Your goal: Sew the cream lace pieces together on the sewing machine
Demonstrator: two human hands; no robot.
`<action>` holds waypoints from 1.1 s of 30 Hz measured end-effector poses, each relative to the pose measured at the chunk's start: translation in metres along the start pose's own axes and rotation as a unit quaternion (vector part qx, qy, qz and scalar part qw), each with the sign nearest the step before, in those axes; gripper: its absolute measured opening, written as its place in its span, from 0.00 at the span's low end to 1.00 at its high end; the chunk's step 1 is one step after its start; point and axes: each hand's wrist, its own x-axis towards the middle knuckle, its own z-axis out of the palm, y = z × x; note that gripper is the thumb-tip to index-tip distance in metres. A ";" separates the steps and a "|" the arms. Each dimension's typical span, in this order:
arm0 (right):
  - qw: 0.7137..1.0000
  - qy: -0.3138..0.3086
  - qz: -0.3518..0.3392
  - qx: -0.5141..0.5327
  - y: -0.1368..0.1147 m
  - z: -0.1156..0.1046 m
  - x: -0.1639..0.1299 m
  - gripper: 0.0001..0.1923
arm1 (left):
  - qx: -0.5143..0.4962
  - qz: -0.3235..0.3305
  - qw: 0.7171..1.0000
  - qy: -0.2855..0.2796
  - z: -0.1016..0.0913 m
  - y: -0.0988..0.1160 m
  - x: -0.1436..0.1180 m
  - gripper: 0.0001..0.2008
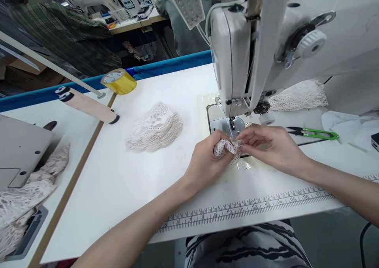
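My left hand (207, 161) is closed around a bunched piece of white lace (224, 147), just in front of the sewing machine's needle plate (220, 126). The fingertips of my right hand (266, 145) pinch the right edge of that same lace. Above both hands is the presser foot (233, 122) of the white sewing machine (233, 58). To the left, a stack of cream lace pieces (155, 127) lies on the white table (124, 185). More folded lace (299, 96) rests behind the machine head.
Green thread snips (314, 133) and white cloth (349, 123) lie right. A yellow tape roll (120, 81) and a pink thread cone (87, 105) are at back left. A printed ruler (231, 212) runs along the front edge. People sit beyond, near another machine (100, 1).
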 end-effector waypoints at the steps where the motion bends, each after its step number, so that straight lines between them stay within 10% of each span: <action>1: 1.000 -0.001 -0.014 -0.011 0.000 0.000 -0.001 0.07 | 0.005 0.015 1.000 0.007 0.000 -0.001 -0.001 0.06; 17: 0.994 -0.031 -0.093 -0.054 0.000 0.000 -0.004 0.06 | 0.038 0.122 0.991 0.027 0.001 -0.006 -0.006 0.09; 26: 0.938 0.050 -0.247 -0.239 0.008 -0.005 -0.009 0.08 | 0.149 0.221 0.962 0.054 -0.002 -0.010 -0.012 0.09; 33: 0.926 -0.065 -0.282 -0.243 0.008 -0.018 -0.013 0.11 | 0.141 0.221 0.964 0.041 -0.002 0.000 -0.014 0.10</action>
